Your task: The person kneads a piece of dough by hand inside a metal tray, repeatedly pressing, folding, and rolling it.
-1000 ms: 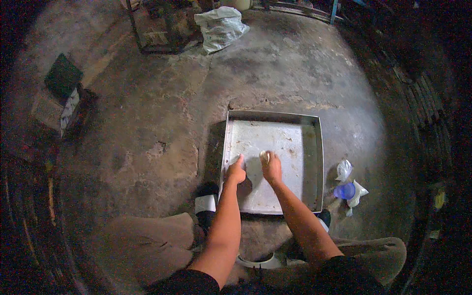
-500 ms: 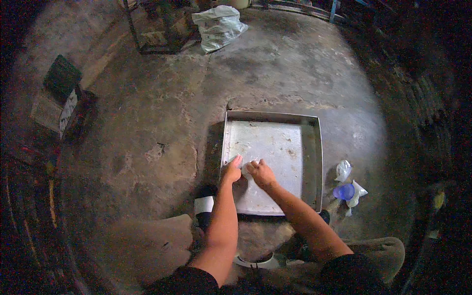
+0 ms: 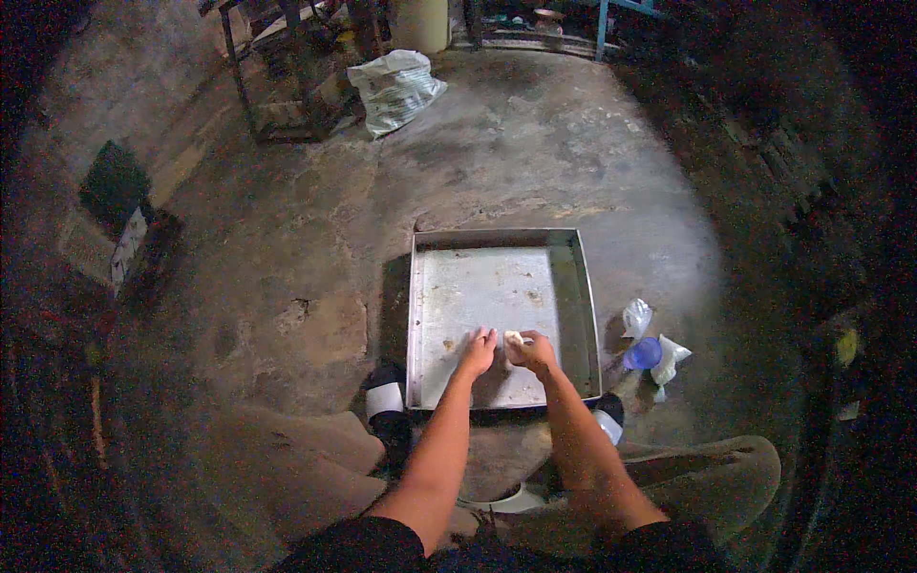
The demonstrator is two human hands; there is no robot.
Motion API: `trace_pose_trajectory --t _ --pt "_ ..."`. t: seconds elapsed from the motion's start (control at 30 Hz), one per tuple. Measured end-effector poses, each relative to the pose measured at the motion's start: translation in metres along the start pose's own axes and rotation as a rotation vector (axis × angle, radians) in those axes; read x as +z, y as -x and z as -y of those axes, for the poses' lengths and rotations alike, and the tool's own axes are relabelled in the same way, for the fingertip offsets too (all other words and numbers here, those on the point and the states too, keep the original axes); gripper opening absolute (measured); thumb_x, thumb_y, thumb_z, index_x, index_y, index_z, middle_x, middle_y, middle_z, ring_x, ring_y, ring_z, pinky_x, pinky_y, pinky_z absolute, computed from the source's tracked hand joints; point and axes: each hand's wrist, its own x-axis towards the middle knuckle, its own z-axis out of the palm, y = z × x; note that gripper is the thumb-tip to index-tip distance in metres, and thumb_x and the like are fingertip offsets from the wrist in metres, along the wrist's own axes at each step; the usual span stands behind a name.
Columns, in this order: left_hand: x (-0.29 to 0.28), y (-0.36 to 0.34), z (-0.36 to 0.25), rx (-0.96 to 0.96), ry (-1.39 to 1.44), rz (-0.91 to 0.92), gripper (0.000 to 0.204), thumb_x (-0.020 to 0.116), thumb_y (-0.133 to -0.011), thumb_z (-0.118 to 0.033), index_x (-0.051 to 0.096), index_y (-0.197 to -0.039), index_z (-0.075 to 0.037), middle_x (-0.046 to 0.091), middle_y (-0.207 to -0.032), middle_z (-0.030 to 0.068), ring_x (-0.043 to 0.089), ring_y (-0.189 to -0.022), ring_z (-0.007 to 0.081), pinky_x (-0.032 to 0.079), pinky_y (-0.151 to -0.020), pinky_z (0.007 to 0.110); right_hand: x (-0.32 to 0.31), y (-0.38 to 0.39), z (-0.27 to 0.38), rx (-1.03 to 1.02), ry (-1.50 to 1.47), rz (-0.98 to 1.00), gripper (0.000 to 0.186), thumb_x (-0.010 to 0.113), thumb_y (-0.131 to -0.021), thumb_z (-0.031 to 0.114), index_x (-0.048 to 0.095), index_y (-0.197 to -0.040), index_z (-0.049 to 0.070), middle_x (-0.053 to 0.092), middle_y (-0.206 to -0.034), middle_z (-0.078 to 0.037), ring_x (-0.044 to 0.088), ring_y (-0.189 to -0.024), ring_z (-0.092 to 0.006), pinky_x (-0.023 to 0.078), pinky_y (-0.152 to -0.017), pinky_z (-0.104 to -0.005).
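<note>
A square metal tray with low walls and spotted marks lies on the floor between my feet. My left hand is over the tray's near middle, fingers fairly straight and apart from the pale lump, with nothing visible in it. My right hand, just beside it, has its fingers closed on a small off-white lump, too small to make out clearly.
A blue plastic container and white plastic bags lie right of the tray. A white sack stands near a dark metal frame at the back. A green board and cardboard are at the far left.
The view has shifted a little. Both hands now sit lower in the tray, my right hand has moved back rightward with the pale lump showing, and my left hand has moved toward the middle.
</note>
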Motion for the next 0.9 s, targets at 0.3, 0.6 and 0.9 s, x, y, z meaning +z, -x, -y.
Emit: trace_pose_trajectory --t 0.3,0.6,0.9 --pt "0.025 -0.004 -0.049 -0.333 1.271 -0.362 0.036 0.066 -0.080 -0.041 0.059 -0.073 -0.007 0.059 -0.061 0.0069 0.055 -0.046 0.0185 0.042 -0.038 0.031 -0.012 0.037 0.043 -0.146 -0.042 -0.078 0.040 0.050 -0.094 0.036 0.069 -0.101 0.002 0.070 -0.080 -0.010 0.061 -0.064 -0.0118 0.050 -0.059 -0.0250" --pt "0.035 -0.011 -0.069 -0.225 0.697 -0.298 0.045 0.061 -0.082 -0.047 0.065 -0.082 -0.003 0.062 -0.071 0.0081 0.061 -0.065 0.0212 0.048 -0.060 0.036 0.003 0.041 0.066 -0.199 -0.382 -0.097 0.057 0.041 -0.095 0.050 0.058 -0.119 0.001 0.064 -0.107 -0.012 0.059 -0.091 -0.0192 0.046 -0.079 -0.0313" --pt "0.019 -0.001 -0.093 0.084 1.162 0.375 0.091 0.023 -0.082 -0.079 0.035 -0.135 -0.006 0.062 -0.106 0.0137 0.060 -0.096 0.0265 0.045 -0.092 0.035 0.004 0.054 0.088 -0.260 -0.687 -0.425 0.062 0.042 -0.094 0.053 0.067 -0.080 -0.002 0.062 -0.066 -0.010 0.060 -0.062 -0.0198 0.049 -0.063 -0.0336"
